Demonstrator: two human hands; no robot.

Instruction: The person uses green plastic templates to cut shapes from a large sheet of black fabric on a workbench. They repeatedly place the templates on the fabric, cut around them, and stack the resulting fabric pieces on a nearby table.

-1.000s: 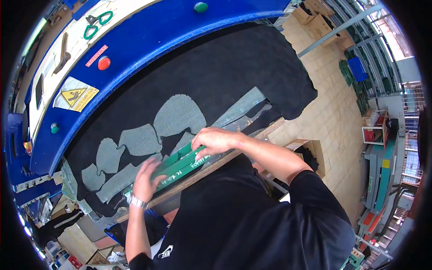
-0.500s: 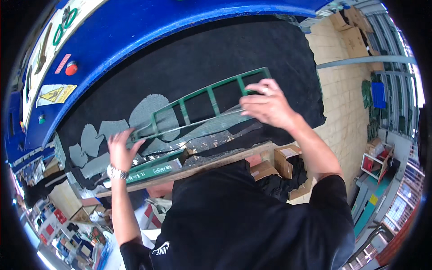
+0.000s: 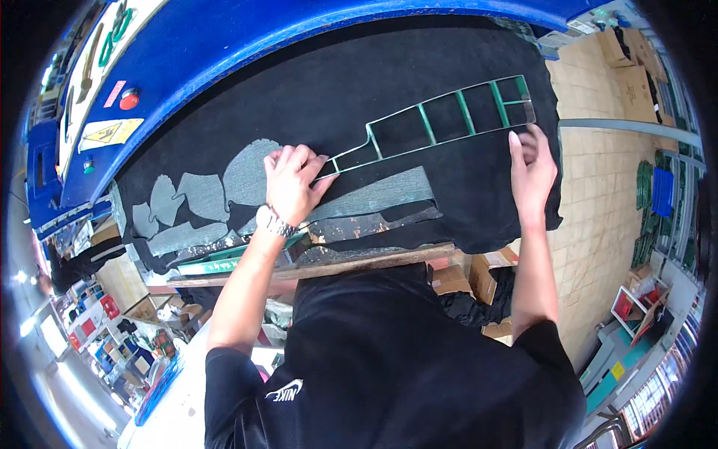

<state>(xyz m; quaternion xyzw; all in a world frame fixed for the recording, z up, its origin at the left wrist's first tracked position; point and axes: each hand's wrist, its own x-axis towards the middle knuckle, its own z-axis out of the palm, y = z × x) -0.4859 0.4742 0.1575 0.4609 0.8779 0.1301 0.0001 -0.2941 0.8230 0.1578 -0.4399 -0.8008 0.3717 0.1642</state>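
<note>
A long green metal cutting die (image 3: 465,112), shaped like a tapering frame with crossbars, lies on a black sheet (image 3: 314,82) that looks like leather. My left hand (image 3: 290,183) pinches the die's narrow end between thumb and fingers. At the wide end, my right hand (image 3: 534,179) is just below the corner, with a fingertip against or very near it and the thumb apart. Left of the die, several cut-out gaps in the sheet show a grey surface (image 3: 250,176) beneath. One long grey strip-shaped gap (image 3: 374,196) runs just below the die.
A blue machine beam (image 3: 247,46) with a red button (image 3: 129,99) curves along the far side. Another green die (image 3: 213,266) lies near the wooden front edge (image 3: 359,260). Cardboard boxes (image 3: 490,275) stand below that edge; tiled floor (image 3: 591,179) lies to the right.
The die has moved right and away from me, from over the grey gaps onto unbroken black sheet. Both hands went with it, and my right hand has loosened its grasp.
</note>
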